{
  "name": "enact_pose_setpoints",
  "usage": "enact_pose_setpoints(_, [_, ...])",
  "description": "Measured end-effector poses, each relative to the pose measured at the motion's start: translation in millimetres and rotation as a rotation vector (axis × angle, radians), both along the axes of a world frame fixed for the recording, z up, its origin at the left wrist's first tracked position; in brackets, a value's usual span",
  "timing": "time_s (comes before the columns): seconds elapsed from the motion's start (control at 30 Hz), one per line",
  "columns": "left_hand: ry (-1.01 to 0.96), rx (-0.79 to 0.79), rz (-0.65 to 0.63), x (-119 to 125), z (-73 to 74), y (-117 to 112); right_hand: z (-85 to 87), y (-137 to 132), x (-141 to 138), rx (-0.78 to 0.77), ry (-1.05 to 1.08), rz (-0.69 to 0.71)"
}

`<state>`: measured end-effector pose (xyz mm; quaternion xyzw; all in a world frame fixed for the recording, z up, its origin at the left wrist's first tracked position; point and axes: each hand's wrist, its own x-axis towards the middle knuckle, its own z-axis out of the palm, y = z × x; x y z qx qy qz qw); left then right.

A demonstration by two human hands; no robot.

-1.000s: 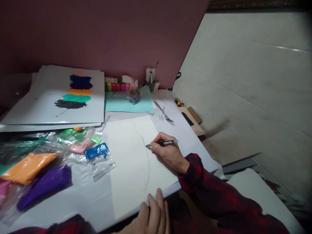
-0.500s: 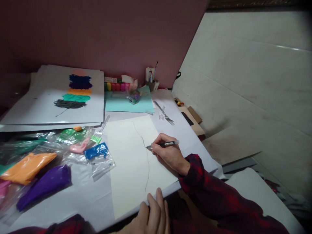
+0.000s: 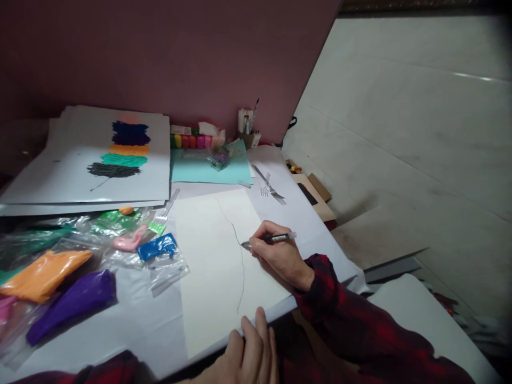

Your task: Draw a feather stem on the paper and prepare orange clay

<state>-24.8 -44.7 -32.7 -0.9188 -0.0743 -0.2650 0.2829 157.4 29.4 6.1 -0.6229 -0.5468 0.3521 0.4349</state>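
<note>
A pen (image 3: pixel 274 238) is pinched in my right hand (image 3: pixel 280 255), its tip touching a sheet of cream paper (image 3: pixel 208 277). Down the sheet runs a thin, wavy dark line (image 3: pixel 243 272), and the tip rests on it around its middle. At the near edge of the paper lies my left hand (image 3: pixel 250 349), fingers stretched out and nothing seen in them. Left of the sheet are a bag of blue clay-like material (image 3: pixel 158 247), a pink lump (image 3: pixel 130 240) and a clear fork with green tines (image 3: pixel 158 228).
Bags of orange (image 3: pixel 48 274) and purple (image 3: pixel 74 306) material lie at the left. Behind them is a stack of sheets with a painted leaf (image 3: pixel 128 160). A turquoise sheet (image 3: pixel 192 170), forks (image 3: pixel 272 186) and a pen holder (image 3: pixel 250 140) stand toward the back wall.
The pen and my right hand have shifted very slightly right and down. My left hand stays at the paper's near edge.
</note>
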Motion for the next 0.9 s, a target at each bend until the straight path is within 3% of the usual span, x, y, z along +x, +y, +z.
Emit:
enact_pose_setpoints(0.4, [-0.007, -0.010, 0.033, 1.8, -2.4, -3.9, 2.4, -5.2, 0.2, -0.012, 0.017, 0.018])
enact_pose_setpoints(0.57, [0.110, -0.021, 0.084, -3.6, 10.8, -6.6, 0.4, -7.4, 0.3, -0.013, -0.019, 0.004])
enact_pose_setpoints(0.7, [0.300, 0.040, 0.016, -9.6, 23.6, -3.4, 0.4, -8.0, -0.1, -0.014, -0.017, 0.014])
enact_pose_setpoints(0.9, [0.309, 0.060, 0.045, -10.5, 22.7, -2.3, 1.0, -11.9, 1.1, -0.004, -0.016, 0.033])
